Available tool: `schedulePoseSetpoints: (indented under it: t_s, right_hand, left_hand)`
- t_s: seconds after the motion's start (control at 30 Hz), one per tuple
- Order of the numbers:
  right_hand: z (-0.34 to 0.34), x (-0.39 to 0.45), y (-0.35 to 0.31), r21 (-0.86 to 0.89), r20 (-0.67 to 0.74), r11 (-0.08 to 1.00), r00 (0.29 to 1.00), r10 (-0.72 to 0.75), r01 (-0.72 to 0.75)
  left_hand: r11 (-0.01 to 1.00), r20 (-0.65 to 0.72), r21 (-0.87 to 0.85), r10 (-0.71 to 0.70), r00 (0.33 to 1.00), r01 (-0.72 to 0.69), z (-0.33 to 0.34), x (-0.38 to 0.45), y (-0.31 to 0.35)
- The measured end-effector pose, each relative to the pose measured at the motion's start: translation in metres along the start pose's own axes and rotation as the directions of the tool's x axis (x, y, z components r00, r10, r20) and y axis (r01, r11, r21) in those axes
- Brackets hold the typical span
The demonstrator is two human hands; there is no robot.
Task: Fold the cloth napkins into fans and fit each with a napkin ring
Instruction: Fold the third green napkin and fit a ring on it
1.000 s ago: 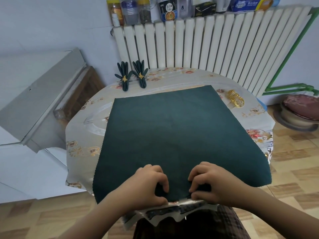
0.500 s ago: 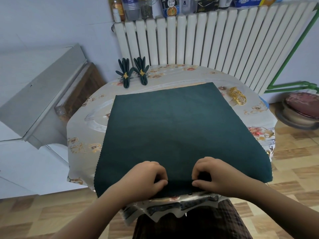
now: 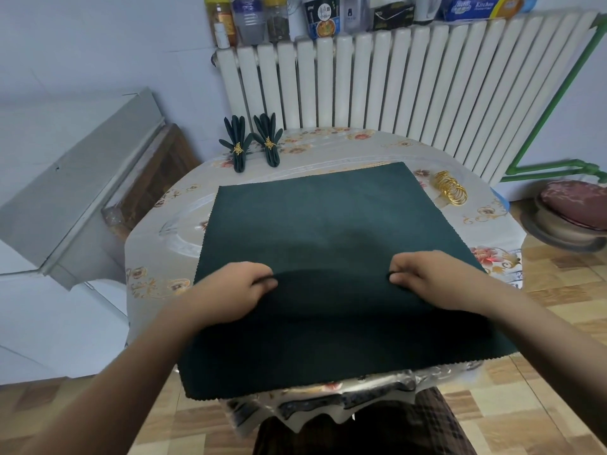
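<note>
Two hands work the napkin point(image 3: 328, 244), which lies spread nearly flat across the counter point(image 3: 157, 257), its near edge hanging a little over the counter's rim toward us. We judge this one barely begun: no stack of pleats shows yet, only a low ridge of cloth raised between our hands, so almost all the folding and the ring remain.

Our left hand point(image 3: 236, 290) sits on the left part of the cloth, knuckles up, wrist low, forearm coming in from the lower left. Its grip is closed on the napkin, fingertips and thumb pinching a small fold. Our right hand point(image 3: 437, 280) mirrors it on the right part, forearm reaching in from the lower right, its grip likewise pinched shut on the cloth. The two hands stand well apart, with the raised ridge running between them.

Farther out, on the right, the rings point(image 3: 450, 191) lie in a loose gold pile just beside the napkin's far right corner. At the far left of the counter, two finished fans point(image 3: 253, 142) stand side by side, each already ringed. So we count two done, one in hand, and several rings waiting. Behind the counter stands a radiator point(image 3: 394, 87).
</note>
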State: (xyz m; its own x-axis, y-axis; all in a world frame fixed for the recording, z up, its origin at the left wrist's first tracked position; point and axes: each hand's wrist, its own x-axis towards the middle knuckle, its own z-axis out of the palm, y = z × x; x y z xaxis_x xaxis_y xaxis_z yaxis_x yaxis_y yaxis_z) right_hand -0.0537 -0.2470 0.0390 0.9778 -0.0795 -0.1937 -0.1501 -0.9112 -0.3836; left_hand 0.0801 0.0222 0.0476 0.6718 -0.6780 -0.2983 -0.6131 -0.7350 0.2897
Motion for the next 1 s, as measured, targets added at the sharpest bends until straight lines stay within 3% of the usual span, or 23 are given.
schedulePoseSetpoints:
  t_s: [0.1, 0.17, 0.23, 0.33, 0.43, 0.7, 1.0]
  right_hand:
    - [-0.018, 0.01, -0.002, 0.053, 0.128, 0.998, 0.991, -0.039, 0.033]
    - [-0.029, 0.015, -0.001, 0.071, 0.211, 0.997, 0.977, -0.039, 0.024]
    - [-0.037, 0.029, 0.0, 0.051, 0.226, 0.998, 0.974, -0.031, 0.02]
    - [-0.039, 0.069, 0.004, -0.018, 0.094, 1.0, 0.995, -0.02, 0.022]
    - [-0.033, 0.118, 0.012, -0.118, -0.001, 0.991, 0.998, 0.069, -0.069]
    - [-0.013, 0.219, 0.029, -0.356, -0.246, 0.905, 0.958, 0.149, -0.232]
    - [0.016, 0.27, 0.048, -0.178, -0.484, 0.973, 0.874, 0.046, -0.149]
  left_hand:
    - [0.998, 0.177, -0.025, 0.068, 0.982, -0.064, -0.015, 0.007, -0.007]
    - [0.988, 0.281, -0.134, 0.109, 0.953, -0.074, -0.024, 0.009, -0.01]
    - [0.979, 0.29, -0.195, 0.117, 0.95, -0.061, -0.03, 0.017, -0.014]
    - [1.0, 0.139, -0.009, 0.014, 0.99, -0.013, -0.036, 0.05, -0.023]
    - [0.985, -0.035, 0.128, -0.113, 0.993, 0.116, -0.033, 0.09, -0.031]
    - [0.953, -0.311, 0.055, -0.267, 0.912, 0.298, -0.023, 0.172, -0.055]
    - [0.935, -0.518, 0.156, -0.197, 0.833, 0.318, -0.016, 0.22, -0.086]
